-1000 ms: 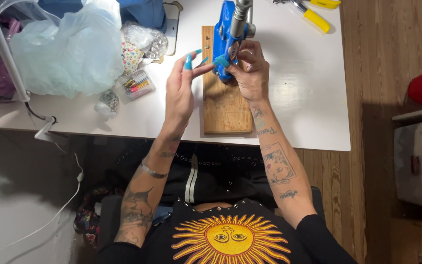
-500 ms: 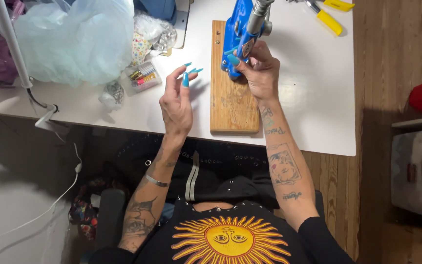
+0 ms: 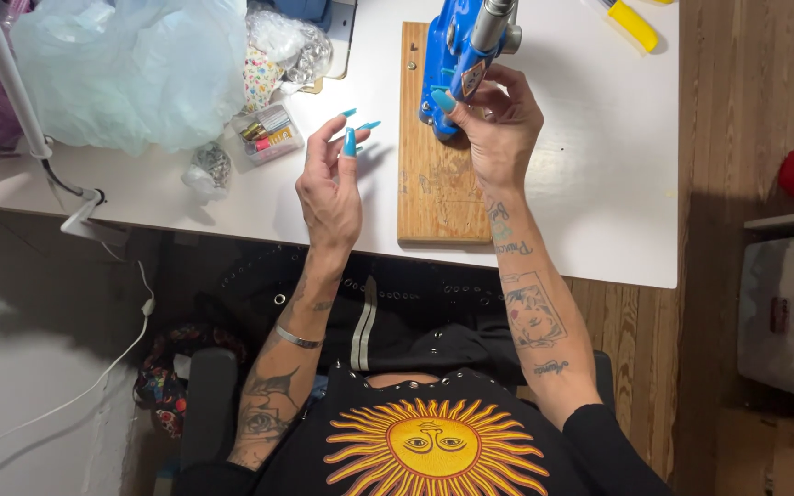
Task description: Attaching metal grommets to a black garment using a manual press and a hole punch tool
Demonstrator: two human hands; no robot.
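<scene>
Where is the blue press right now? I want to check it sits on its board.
In the head view, the blue press stands at the far end of the wooden board, right of centre, with the right hand touching its base.

A white table (image 3: pixel 599 184) stands on a brown wooden plank floor (image 3: pixel 737 92).

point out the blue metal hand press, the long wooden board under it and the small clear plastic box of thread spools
blue metal hand press (image 3: pixel 443 69), head view, its body
long wooden board (image 3: pixel 434 197), head view, bare near end
small clear plastic box of thread spools (image 3: pixel 268 133), head view, its lid
</scene>
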